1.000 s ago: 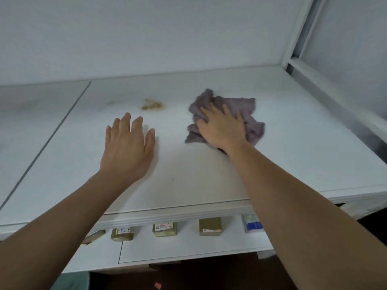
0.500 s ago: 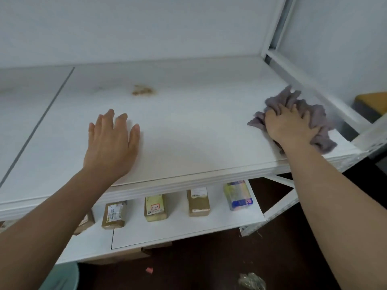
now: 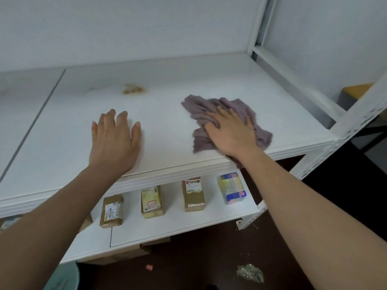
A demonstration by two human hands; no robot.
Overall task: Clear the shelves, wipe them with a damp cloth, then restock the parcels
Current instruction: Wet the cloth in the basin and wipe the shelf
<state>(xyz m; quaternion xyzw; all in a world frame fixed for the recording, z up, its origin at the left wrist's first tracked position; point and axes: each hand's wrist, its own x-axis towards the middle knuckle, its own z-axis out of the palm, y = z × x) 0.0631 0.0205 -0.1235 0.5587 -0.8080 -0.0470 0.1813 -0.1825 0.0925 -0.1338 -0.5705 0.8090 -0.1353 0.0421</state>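
We see the crumpled mauve cloth (image 3: 219, 114) pressed flat on the white shelf (image 3: 171, 139) under the right hand (image 3: 232, 132), its fingers (image 3: 223, 114) straight, while the left hand (image 3: 115, 141) rests open-palmed.

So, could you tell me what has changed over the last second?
The right hand swept the cloth out to the shelf's right end, then back toward the middle, pressing on it throughout. The left hand stayed flat on the shelf, and the brown stain remains unwiped.
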